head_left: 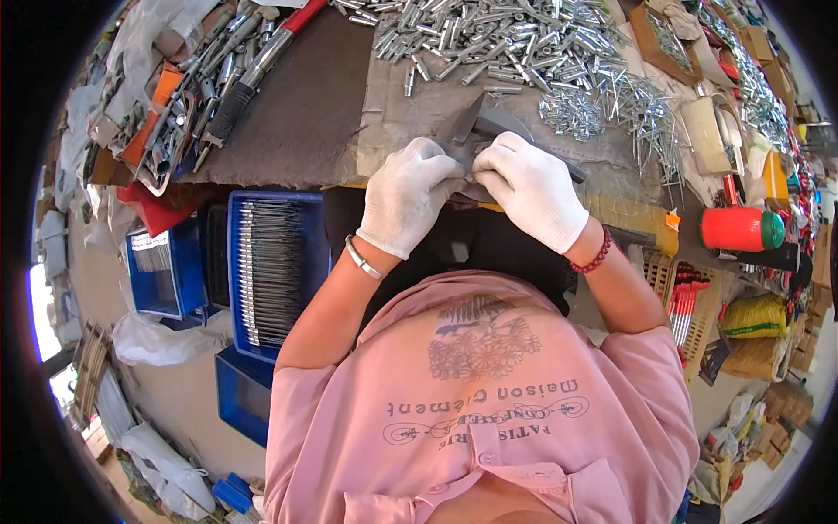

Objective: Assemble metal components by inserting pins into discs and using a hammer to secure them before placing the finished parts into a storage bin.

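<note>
- Both gloved hands meet at the near edge of the workbench (288, 122), touching over a small metal part (471, 166)
- Left hand (406, 196) fingers curl inward, pinching the part's left end
- Right hand (532, 188) fingertips press together on its right side
- Part lies between the fingertips; its long axis cannot be told
- A dark flat tool (489, 127) lies just beyond, the heap of silver sleeves (489, 39) farther off

Bare dark bench top (301, 105) left of the hands; metal sleeve heap (489, 39) and, seemingly, loose pins (611, 109) crowding beyond.
</note>
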`<action>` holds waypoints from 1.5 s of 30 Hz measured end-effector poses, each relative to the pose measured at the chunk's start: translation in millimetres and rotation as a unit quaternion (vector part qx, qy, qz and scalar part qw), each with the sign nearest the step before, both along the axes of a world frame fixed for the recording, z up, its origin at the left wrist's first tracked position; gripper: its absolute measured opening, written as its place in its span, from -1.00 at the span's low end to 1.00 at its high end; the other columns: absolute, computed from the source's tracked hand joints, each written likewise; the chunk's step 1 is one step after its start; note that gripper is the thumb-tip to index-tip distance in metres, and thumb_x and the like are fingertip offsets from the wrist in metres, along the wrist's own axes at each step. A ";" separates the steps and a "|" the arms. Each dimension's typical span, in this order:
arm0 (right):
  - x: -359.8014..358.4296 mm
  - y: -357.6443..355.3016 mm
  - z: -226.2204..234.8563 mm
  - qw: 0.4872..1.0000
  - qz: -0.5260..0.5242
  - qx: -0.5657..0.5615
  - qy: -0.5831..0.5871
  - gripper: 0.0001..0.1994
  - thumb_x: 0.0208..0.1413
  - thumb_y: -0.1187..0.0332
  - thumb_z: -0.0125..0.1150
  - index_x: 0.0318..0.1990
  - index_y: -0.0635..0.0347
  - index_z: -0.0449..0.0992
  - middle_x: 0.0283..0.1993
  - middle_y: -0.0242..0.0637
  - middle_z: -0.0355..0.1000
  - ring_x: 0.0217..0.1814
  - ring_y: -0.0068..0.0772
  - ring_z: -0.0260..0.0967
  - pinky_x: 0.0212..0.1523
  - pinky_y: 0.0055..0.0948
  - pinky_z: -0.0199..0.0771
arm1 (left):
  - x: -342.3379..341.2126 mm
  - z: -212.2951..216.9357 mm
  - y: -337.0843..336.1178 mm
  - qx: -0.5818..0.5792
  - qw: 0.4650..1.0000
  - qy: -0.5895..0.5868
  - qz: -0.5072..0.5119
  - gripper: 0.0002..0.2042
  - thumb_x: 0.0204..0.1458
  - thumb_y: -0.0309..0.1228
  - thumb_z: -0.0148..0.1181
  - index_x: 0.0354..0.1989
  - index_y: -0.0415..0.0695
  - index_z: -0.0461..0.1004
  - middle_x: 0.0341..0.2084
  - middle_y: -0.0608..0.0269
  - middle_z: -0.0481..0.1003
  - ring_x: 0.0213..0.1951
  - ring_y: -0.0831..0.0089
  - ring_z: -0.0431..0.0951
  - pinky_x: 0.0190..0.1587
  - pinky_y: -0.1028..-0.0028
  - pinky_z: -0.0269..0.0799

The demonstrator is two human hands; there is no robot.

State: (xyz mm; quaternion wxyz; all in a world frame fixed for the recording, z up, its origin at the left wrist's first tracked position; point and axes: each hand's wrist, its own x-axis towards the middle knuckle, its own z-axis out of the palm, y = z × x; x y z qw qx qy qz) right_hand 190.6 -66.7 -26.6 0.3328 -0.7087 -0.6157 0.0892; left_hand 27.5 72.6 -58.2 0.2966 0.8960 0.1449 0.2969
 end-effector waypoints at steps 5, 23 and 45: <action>0.6 0.4 2.7 0.998 0.010 -0.001 -0.059 -0.96 0.21 0.42 0.29 -0.23 0.11 0.57 -0.21 -0.23 0.47 -0.18 -0.05 0.54 -0.19 -0.16 0.57 | 0.7 -0.5 0.5 0.005 1.000 -0.007 -0.001 -0.86 -0.06 -0.43 0.49 -0.33 0.00 0.65 -0.33 0.27 0.55 -0.28 0.11 0.62 -0.25 0.20 0.53; 41.5 -28.7 -0.3 0.984 -0.117 -0.018 -0.134 -0.65 0.12 0.46 0.36 0.10 0.11 0.62 -0.10 -0.16 0.52 -0.07 -0.04 0.55 -0.03 -0.18 0.58 | 6.0 -6.1 0.8 -0.031 1.000 0.002 -0.002 -0.87 -0.07 -0.41 0.52 -0.35 0.02 0.69 -0.37 0.27 0.53 -0.30 0.16 0.61 -0.26 0.22 0.53; 13.1 -45.3 13.3 0.974 -0.115 -0.026 -0.192 -0.70 0.06 0.37 0.45 -0.02 0.04 0.63 -0.07 -0.22 0.49 0.00 -0.12 0.52 -0.06 -0.21 0.57 | -1.4 -3.9 6.3 -0.070 0.997 -0.022 -0.039 -0.86 -0.09 -0.45 0.52 -0.32 -0.02 0.73 -0.38 0.23 0.54 -0.29 0.17 0.61 -0.23 0.26 0.52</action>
